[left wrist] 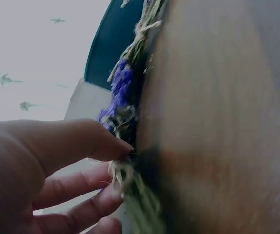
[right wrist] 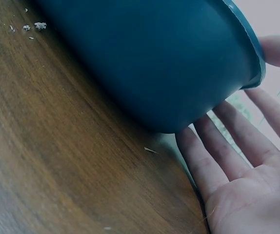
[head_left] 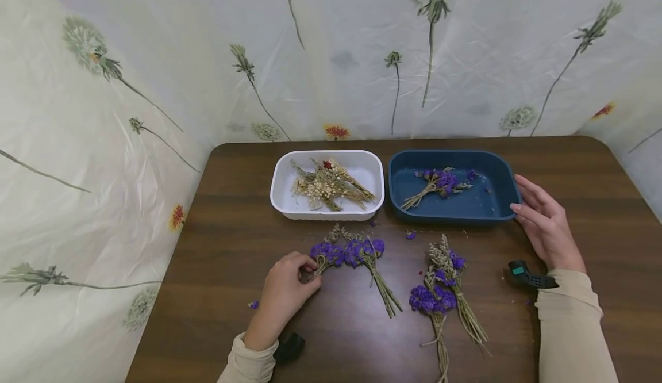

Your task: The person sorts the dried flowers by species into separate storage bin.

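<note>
My left hand (head_left: 289, 288) pinches a small tied bouquet of purple dried flowers (head_left: 327, 253) by its stems, close to the twine. In the left wrist view, thumb and fingers meet at the twine knot (left wrist: 123, 176). My right hand (head_left: 550, 225) touches the right end of a blue tray (head_left: 450, 217). Seen from the right wrist, its nearly straight fingers (right wrist: 237, 131) lie against the outer wall, with the thumb at the rim. Inside the blue tray lies one purple bouquet (head_left: 439, 182). Another purple bouquet (head_left: 380, 274) lies just right of the pinched one.
A white tray (head_left: 326, 215) holding beige dried bouquets (head_left: 331, 184) stands left of the blue one. Two more purple bouquets (head_left: 434, 299) (head_left: 465, 308) lie at the front right. Loose petals (head_left: 410, 235) dot the wooden table (head_left: 227, 210). A floral curtain (head_left: 336, 84) hangs behind.
</note>
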Demonstrator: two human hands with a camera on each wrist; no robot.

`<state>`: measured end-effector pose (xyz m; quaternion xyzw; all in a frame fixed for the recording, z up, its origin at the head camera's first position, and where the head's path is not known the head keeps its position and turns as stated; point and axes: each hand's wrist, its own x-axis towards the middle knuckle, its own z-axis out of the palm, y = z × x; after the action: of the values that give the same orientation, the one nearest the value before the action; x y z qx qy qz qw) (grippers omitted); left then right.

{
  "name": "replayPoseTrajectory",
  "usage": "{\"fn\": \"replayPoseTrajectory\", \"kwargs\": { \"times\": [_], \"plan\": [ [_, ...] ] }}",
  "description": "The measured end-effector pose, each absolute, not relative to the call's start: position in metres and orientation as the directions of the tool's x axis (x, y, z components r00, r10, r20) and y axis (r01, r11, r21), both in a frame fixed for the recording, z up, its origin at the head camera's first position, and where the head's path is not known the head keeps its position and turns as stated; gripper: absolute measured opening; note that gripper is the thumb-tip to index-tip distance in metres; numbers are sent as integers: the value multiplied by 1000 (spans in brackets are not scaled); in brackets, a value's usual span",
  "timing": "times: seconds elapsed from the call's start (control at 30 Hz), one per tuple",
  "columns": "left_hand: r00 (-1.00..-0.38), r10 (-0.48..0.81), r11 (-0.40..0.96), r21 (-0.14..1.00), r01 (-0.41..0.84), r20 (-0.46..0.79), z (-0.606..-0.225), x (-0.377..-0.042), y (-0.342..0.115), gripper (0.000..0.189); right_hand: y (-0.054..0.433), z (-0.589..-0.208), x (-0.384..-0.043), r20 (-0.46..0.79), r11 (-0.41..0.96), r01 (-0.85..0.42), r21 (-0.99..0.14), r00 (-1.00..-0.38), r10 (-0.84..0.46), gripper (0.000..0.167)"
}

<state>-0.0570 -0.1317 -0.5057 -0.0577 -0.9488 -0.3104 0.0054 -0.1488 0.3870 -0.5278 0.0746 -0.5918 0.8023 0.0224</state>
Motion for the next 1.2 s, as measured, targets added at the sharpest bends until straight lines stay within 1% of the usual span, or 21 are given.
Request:
{"fn": "replayPoseTrajectory", "kwargs": {
  "times": [0.2,0.5,0.6,0.93,1.2],
  "plan": [
    [-994,96,748,656,100,42,-507,-62,-141,12,385,-527,-150,143,-314,-117,-942,-988,-62,60],
    [-994,95,637,765,96,46,-507,-68,-150,11,385,-528,-150,178,-324,-147,-935,-982,-67,59],
    [-994,87,610,786,100,60,-506,-68,-153,14,386,-528,-149,178,-331,-147,-932,-982,-63,59],
    [-992,61,572,811,126,111,-499,-68,-162,13,386,-529,-150,171,-329,-140,-934,-983,-65,59],
    [-994,46,517,849,111,102,-492,-65,-163,15,384,-528,-149,154,-309,-130,-942,-987,-53,59]
  ]
}}
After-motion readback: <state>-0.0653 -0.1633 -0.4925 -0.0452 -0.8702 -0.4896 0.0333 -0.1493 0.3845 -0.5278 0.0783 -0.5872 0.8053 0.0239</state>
